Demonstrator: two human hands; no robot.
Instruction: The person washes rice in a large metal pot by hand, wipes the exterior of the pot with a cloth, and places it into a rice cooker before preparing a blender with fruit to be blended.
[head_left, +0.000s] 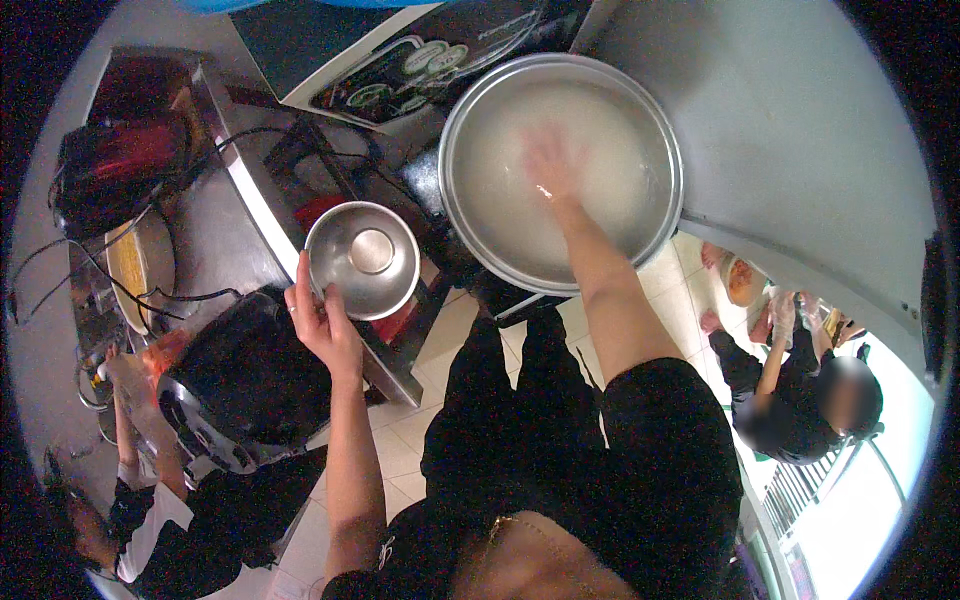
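My left hand (326, 330) grips a small stainless steel bowl (394, 277) by its near left rim, and the bowl's inside faces up. Ahead and to the right stands a large round metal pot (444, 180), filled with a cloudy whitish liquid (499, 232). My right hand (553, 161) is under the liquid's surface up to about the wrist. Its fingers look spread, though the liquid blurs them, and I see nothing held in them. What lies at the pot's bottom cannot be made out.
At left, a steel counter (214, 225) carries a large black appliance (251, 382), a dark red appliance (124, 169) and loose black cables. A person's gloved hand (131, 382) is beside it. At right, another person (787, 397) sits low near a bowl of orange food (741, 279).
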